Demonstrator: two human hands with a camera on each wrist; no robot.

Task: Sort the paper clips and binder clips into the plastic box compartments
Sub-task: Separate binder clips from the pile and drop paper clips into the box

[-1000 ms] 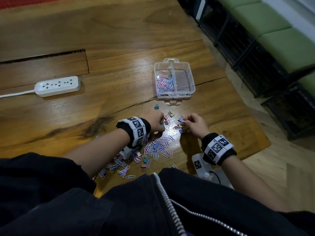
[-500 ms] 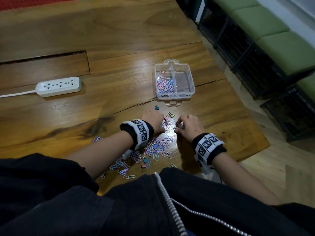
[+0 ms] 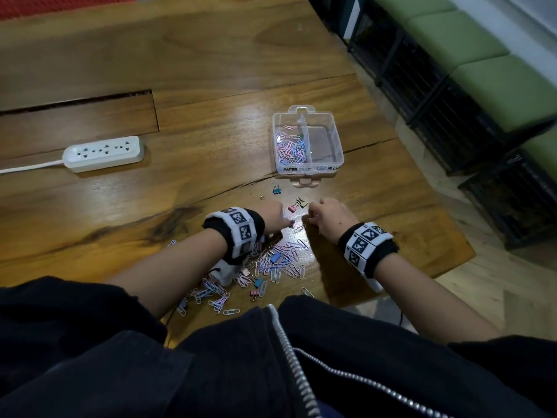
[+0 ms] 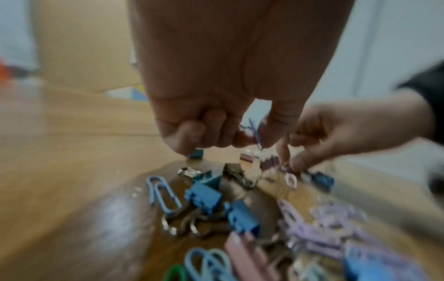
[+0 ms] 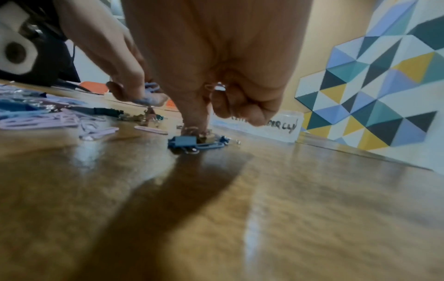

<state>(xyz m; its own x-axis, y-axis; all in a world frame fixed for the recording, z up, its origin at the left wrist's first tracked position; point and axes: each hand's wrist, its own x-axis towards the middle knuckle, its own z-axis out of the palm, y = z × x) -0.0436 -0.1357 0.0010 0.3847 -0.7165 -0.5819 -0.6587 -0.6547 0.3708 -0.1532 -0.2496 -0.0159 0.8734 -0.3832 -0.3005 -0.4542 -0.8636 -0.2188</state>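
Shiny brown wood table (image 3: 211,70), white power strip (image 3: 104,153), clear plastic box (image 3: 339,146), pile of paper clips (image 3: 280,263), few binder clips (image 3: 297,205)

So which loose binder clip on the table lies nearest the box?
The blue binder clip, alone just short of the plastic box; the pink and yellow ones lie further back.

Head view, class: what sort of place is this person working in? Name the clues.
Probably an office lounge or shared workroom, not a kitchen or workshop: a large wooden table with a power strip on it, green cushioned bench seating alongside, and a geometric patterned wall panel.
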